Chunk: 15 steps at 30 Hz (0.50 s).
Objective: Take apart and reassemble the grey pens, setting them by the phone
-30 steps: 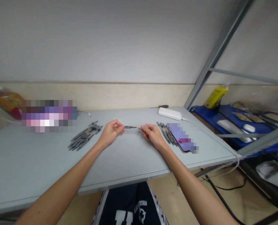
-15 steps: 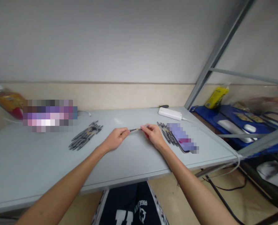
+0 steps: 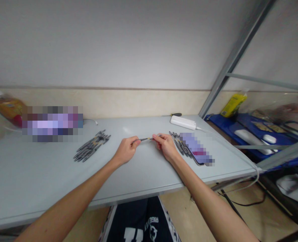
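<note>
A slim dark pen (image 3: 146, 139) with a pale yellowish band is stretched level between my two hands above the table. My left hand (image 3: 128, 149) is closed, pinching the pen's left end between thumb and fingers. On the other end, the fingers of my right hand (image 3: 166, 145) are closed in a pinch, and a silvery tip shows past them. A pile of similar grey-black pens (image 3: 92, 146) lies to the left of my left hand. Several more pens (image 3: 180, 144) lie just right of my right hand, partly hidden by it.
Beside the right pens lies a phone (image 3: 196, 149) with a blurred screen. A white power strip (image 3: 183, 122) and a screwdriver (image 3: 176, 115) are near the wall. At far left stand a bottle (image 3: 9, 107) and a pixelated object (image 3: 53, 124). A metal post (image 3: 221, 74) rises at the right.
Both hands have shifted very slightly to the right with the pen still held between them. The piles and other objects lie as before.
</note>
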Tool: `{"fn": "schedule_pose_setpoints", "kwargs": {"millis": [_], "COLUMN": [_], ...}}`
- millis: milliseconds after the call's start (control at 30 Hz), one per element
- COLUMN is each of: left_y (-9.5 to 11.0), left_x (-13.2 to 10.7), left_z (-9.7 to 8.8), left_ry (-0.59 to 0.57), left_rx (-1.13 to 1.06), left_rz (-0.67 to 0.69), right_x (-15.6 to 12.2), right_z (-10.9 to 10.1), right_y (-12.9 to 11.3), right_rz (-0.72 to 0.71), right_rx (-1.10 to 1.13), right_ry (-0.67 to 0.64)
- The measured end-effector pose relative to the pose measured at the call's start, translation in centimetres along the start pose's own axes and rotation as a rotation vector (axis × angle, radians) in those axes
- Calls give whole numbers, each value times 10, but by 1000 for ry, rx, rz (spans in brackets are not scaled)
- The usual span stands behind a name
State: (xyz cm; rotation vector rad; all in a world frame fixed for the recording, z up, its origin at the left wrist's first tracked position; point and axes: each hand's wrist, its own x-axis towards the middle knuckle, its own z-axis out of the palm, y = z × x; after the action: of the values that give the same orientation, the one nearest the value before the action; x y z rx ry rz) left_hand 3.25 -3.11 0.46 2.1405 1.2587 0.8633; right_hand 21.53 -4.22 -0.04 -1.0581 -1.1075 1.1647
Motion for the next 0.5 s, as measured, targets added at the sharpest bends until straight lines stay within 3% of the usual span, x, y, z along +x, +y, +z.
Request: {"fn": "schedule_pose_setpoints", "kwargs": {"millis": [500], "left_y": [4], "left_x": [-2], "left_z": [1], "left_ry": [139], "left_rx": [215], "left_rz": [171], "right_x": [-3], "right_z": [7], "right_y": [-6], "right_rz": [96], "right_rx": [157], "right_ry": [46]}}
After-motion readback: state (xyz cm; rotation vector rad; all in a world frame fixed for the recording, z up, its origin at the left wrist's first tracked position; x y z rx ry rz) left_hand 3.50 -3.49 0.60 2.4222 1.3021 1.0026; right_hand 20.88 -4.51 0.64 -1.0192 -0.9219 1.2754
